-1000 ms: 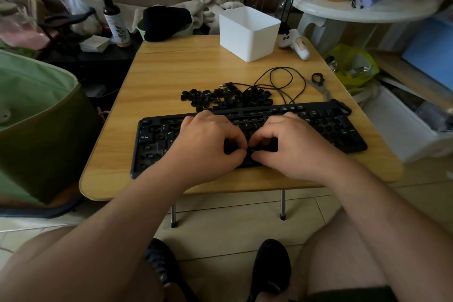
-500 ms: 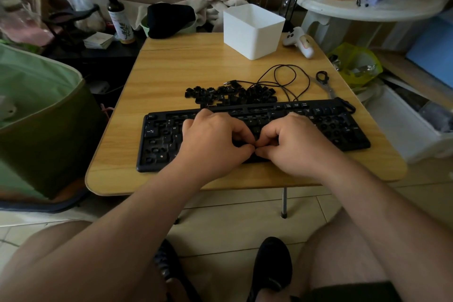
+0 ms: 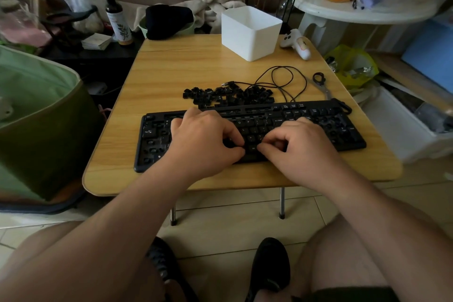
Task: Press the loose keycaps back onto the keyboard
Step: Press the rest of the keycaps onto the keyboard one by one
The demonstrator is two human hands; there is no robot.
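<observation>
Black keys sit under both hands: the left hand (image 3: 203,140) and right hand (image 3: 301,147) rest curled on the near rows of the keyboard (image 3: 343,130), fingertips pressing down; whether either pinches a cap I cannot tell. Many sockets at the left are bare. Loose keycaps (image 3: 228,97) lie heaped just beyond on the bench (image 3: 171,68); they look light, stiff, small, best taken by their sides.

A black keyboard (image 3: 250,130) with white legends lies at the frame's centre on a light wood-grain table (image 3: 186,68). Above it sit black keycaps (image 3: 228,97) and a black cable (image 3: 282,81). The bin (image 3: 251,32) at upper centre is plain white; the bag (image 3: 36,115) at left is two-tone green.
</observation>
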